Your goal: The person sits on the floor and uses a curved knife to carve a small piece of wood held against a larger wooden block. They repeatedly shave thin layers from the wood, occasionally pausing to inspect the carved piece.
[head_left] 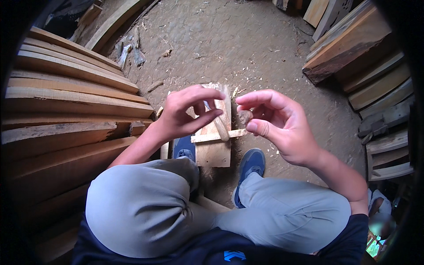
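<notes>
Tan sawn wooden planks (pixel 75 90): piled along the left, with ends toward open ground; forming a hard edge near the left forearm, likely to scrape an elbow swung outward.

Bare left hand (pixel 179 108): raised in the air left of centre, palm side turned inward; curled, with a visible gap between thumb and index finger; apparently holding nothing (too blurred at the fingertips to rule out something tiny).

Flat pale rectangular wooden board (pixel 212 157): lying below the hands, between the dark blue left shoe (pixel 184 149) and the dark blue right shoe (pixel 251 165); bordered closely by feet, so open to a nudge from either one.

Narrow pale wooden strip (pixel 205 138): laid across the board, overhanging on the right; easily tipped by a lowered wrist.

Brown rounded wooden rod (pixel 223 129): slanted over the strip, partly hidden at the far end by left fingers; could roll with any bump below.

Bare right hand (pixel 287 121): closed narrowly on a small brown rough lump (pixel 244 117), pinched by thumb and fingers just beyond the board's right edge; could drop straight past that edge on any loosening.

Brown earth floor (pixel 247 48): strewn with chips; widest on the far side, and roomy rightward before stacked brown timber slabs (pixel 353 44).
</notes>
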The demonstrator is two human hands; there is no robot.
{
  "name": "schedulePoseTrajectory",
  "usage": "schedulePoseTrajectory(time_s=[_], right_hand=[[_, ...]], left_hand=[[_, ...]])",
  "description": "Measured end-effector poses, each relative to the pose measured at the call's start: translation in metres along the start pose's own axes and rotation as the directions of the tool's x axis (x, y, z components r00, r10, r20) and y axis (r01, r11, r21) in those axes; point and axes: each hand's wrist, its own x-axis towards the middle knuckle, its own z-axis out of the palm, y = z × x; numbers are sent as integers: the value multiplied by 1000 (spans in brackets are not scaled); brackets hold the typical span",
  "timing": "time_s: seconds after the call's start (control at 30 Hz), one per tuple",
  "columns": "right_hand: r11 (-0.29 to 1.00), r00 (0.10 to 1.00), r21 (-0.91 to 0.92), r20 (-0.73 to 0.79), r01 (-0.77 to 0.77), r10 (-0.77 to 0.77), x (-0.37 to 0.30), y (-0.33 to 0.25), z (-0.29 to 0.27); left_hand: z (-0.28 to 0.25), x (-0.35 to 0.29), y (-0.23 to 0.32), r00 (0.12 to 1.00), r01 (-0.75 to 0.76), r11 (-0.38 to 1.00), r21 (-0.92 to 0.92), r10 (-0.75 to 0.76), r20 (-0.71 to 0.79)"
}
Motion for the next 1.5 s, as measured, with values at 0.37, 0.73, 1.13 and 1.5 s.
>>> schedulePoseTrajectory(time_s=[0.37,0.73,1.13,1.5], right_hand=[[999,997,19,-74,-27,29,6,18,7],[997,988,-44,-137,-70,64,6,21,3],[998,988,-44,-148,-50,43,5,28,2],[581,806,-645,94,496,-584,9,40,-9]], left_hand=[[8,15,16,993,-117,992,39,118,-16],[18,14,10,984,-168,986,-6,168,-58],[19,9,8,994,-108,993,-53,106,-39],[16,12,20,1000,-11,997,-73,11,5]])
